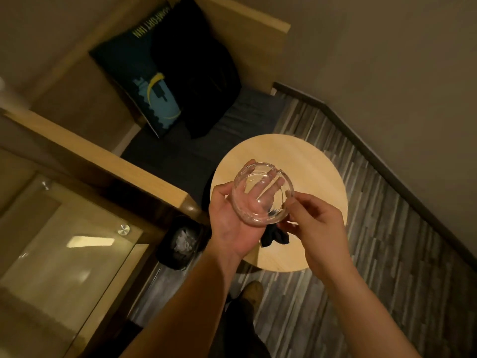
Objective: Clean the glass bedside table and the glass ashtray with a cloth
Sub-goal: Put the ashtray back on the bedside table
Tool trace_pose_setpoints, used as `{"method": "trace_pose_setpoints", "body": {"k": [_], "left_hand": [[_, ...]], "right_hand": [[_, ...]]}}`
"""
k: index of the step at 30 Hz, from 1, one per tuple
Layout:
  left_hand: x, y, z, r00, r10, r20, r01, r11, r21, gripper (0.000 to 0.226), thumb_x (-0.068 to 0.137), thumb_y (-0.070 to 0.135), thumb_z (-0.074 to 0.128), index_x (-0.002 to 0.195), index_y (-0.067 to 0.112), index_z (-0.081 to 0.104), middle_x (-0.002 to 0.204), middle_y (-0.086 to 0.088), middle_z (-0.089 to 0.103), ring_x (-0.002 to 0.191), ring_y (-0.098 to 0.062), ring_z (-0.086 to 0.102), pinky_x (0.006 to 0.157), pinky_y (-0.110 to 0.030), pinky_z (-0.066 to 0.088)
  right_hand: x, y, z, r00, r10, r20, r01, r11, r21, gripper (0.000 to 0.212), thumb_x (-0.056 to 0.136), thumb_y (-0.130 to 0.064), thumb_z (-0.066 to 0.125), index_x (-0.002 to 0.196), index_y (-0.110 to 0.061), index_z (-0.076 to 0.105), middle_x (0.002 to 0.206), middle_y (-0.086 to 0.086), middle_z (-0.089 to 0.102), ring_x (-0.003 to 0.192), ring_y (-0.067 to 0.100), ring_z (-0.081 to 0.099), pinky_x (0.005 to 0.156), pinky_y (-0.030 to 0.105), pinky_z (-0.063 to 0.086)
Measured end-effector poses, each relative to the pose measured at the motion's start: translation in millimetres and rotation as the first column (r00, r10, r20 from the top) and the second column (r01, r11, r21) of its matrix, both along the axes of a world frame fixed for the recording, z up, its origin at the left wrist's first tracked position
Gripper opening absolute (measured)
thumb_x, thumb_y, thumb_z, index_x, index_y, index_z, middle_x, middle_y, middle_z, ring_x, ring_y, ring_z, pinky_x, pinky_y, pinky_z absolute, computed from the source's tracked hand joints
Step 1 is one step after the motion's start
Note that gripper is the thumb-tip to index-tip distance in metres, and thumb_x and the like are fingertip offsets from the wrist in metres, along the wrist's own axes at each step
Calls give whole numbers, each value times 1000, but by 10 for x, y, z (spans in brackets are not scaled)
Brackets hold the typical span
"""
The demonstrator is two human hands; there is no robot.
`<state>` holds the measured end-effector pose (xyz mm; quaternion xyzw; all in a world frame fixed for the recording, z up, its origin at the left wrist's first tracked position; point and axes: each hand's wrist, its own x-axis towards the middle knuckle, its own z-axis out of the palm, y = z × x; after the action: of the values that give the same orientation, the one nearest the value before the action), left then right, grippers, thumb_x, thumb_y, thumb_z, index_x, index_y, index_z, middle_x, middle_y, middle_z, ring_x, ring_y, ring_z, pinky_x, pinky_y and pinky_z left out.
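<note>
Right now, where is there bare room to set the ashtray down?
The round wooden table is bare across its far and right parts, up to the rim by the striped floor. Its near-left part lies under both hands, left hand and right hand, the glass ashtray and the dark cloth.

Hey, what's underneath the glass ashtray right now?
The left hand is under the glass ashtray, its palm and fingers visible through the glass. A dark cloth hangs below by the right hand, above the round wooden table. How much cloth the hands hide isn't visible.
</note>
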<state>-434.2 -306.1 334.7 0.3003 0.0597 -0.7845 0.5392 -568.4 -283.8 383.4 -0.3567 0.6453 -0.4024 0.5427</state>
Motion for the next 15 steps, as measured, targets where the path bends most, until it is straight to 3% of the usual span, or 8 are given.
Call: {"method": "trace_pose_setpoints", "body": {"k": [2, 5, 7, 8, 10, 12, 15], "left_hand": [[46, 49, 165, 980, -26, 199, 27, 1000, -2, 57, 93, 37, 46, 144, 16, 59, 139, -20, 65, 134, -41, 58, 113, -62, 40], [185, 135, 399, 835, -100, 541, 118, 993, 1, 47, 102, 42, 43, 133, 17, 68, 126, -14, 73, 124, -36, 63, 105, -54, 50], [328, 218, 563, 667, -119, 735, 202, 979, -25, 38, 98, 48, 51, 115, 26, 77, 115, -8, 76, 111, -35, 66, 100, -49, 53], [420, 262, 629, 534, -122, 837, 278, 960, -38, 34, 100, 47, 50, 109, 30, 78, 110, -7, 75, 106, -31, 66, 95, -42, 55], [612, 344, 725, 296, -74, 952, 402, 914, -54, 29, 107, 30, 46, 111, 28, 75, 101, -7, 71, 87, -16, 66, 76, -21, 55], [788, 419, 871, 280, -26, 960, 404, 910, -93, 29, 108, 19, 45, 110, 19, 75, 88, -10, 67, 70, -8, 58, 66, -19, 49], [1020, 514, 1070, 296, 17, 955, 377, 917, -133, 29, 108, 27, 48, 110, 19, 76, 88, -16, 69, 73, -16, 60, 70, -28, 52]], "right_hand": [[-8, 28, 178, 1000, 10, 2, -10, 1000, -6, 22, 99, -9, 60, 89, -17, 77, 71, 5, 74, 56, 16, 70, 61, 37, 59], [-65, 29, 336, 994, 67, -82, -69, 997, -23, 23, 99, -10, 61, 90, -21, 78, 79, -1, 77, 69, 17, 74, 78, 62, 59], [-96, 16, 436, 985, 101, -137, -109, 992, -57, 22, 98, -14, 63, 92, -27, 80, 87, -2, 77, 79, 19, 74, 81, 58, 60], [-94, 4, 495, 981, 117, -156, -130, 989, -74, 22, 98, -14, 63, 94, -29, 79, 89, -3, 77, 81, 18, 74, 80, 54, 62], [-65, -19, 602, 967, 175, -186, -196, 975, -106, 21, 98, -15, 63, 98, -31, 78, 90, -5, 77, 81, 18, 74, 80, 48, 63], [15, -44, 706, 952, 235, -198, -264, 955, -132, 23, 98, -14, 63, 98, -32, 77, 88, -6, 77, 80, 18, 74, 79, 44, 64], [202, -92, 824, 930, 317, -187, -347, 925, -158, 25, 98, -11, 62, 100, -31, 77, 89, -7, 77, 81, 18, 73, 78, 37, 64]]}}
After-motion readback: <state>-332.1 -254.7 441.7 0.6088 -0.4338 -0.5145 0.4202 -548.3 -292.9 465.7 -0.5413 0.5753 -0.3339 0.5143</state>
